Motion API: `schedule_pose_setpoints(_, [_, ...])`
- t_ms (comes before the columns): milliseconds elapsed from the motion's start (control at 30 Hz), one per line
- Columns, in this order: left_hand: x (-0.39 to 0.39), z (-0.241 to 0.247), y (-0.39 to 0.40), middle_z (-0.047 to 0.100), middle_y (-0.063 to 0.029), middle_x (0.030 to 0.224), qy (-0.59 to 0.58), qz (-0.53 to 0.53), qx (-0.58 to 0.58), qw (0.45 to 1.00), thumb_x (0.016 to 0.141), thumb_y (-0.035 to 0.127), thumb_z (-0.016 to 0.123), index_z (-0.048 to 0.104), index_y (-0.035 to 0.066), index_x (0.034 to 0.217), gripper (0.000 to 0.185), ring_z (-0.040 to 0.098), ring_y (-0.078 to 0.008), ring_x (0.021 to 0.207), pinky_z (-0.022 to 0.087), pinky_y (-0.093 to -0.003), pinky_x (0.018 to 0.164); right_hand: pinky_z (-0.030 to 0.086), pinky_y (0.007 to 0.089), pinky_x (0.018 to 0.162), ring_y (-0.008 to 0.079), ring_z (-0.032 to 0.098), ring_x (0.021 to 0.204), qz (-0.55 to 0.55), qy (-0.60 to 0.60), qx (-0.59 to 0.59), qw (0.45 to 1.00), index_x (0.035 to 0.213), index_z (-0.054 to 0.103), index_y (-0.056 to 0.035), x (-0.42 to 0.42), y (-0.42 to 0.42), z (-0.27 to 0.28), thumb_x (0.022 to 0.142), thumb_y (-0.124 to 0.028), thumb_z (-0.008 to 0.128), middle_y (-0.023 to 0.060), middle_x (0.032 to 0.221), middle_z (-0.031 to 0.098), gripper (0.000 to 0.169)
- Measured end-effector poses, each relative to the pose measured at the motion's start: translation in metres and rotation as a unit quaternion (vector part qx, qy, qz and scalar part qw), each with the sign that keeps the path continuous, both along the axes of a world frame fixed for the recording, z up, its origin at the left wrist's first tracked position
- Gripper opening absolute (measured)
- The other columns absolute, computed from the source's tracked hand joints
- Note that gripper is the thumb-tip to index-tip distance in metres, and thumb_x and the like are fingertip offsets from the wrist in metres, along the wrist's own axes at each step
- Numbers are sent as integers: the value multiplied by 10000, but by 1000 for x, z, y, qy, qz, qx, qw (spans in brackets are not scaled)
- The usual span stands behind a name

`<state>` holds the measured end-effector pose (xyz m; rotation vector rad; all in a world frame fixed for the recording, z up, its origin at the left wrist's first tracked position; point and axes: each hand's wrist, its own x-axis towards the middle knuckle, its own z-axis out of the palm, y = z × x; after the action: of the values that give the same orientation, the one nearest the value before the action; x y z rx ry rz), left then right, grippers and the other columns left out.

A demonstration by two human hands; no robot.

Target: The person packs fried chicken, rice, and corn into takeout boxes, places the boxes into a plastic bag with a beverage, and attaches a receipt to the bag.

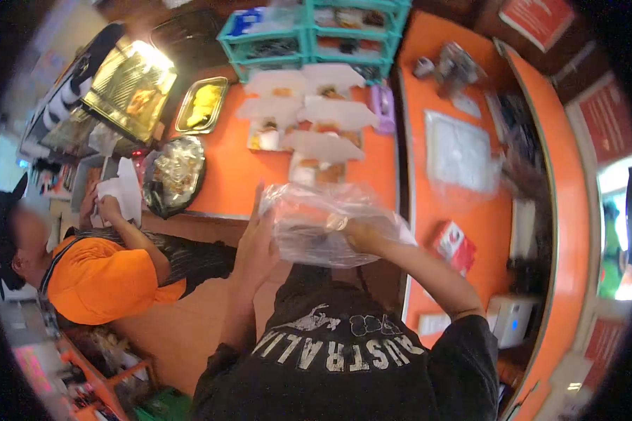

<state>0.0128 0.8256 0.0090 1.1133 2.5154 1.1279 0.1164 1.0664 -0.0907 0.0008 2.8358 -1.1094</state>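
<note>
A clear plastic bag (pixel 305 247) hangs in front of my chest, at the near edge of the orange counter. My left hand (pixel 258 239) grips its left side, fingers pointing up. Seen through the film, my right hand (pixel 366 234) is in or behind the bag; its fingers are blurred, and I cannot tell whether they hold anything. A small pale round patch (pixel 337 221) shows by these fingers. Just past the bag stands an open paper food box (pixel 316 171), with several more open boxes (pixel 268 138) behind it, their white lids raised.
Left on the counter (pixel 231 173) are a foil-covered platter (pixel 175 171), a tray of yellow food (pixel 203 105) and a lit food warmer (pixel 131 92). Teal racks (pixel 308 39) stand behind. A co-worker (pixel 105 279) handles white paper at left. A side counter (pixel 421 210) holds flat plastic packs (pixel 461 150).
</note>
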Motion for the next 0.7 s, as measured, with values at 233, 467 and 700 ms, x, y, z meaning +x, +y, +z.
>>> schedule_pose_setpoints(233, [104, -58, 44, 47, -260, 1618, 8, -165, -39, 985, 741, -180, 504, 215, 44, 1538, 876, 247, -495, 1427, 391, -459, 1118, 452, 465, 984, 395, 618, 1040, -92, 10, 130, 987, 1107, 689, -37, 202, -41, 73, 866, -120, 636, 199, 1003, 682, 260])
schedule_pose_setpoints(467, [132, -63, 21, 193, -153, 1614, -279, -294, 91, 910, 791, -104, 620, 175, 66, 1568, 911, 420, -298, 1392, 435, -356, 1064, 486, 409, 974, 351, 619, 1125, -208, 86, -115, 968, 1243, 602, -6, 282, 44, 182, 865, -171, 698, 196, 1189, 651, 423])
schedule_pose_setpoints(700, [119, -85, 54, 252, -211, 1574, 38, -373, 134, 917, 919, 111, 598, 154, 2, 1547, 777, 494, -297, 1328, 466, -367, 1022, 184, 620, 1162, 521, 169, 1444, -247, -149, 258, 922, 1558, 115, -37, 273, 212, -76, 588, -575, 835, 310, 1570, 184, 1323])
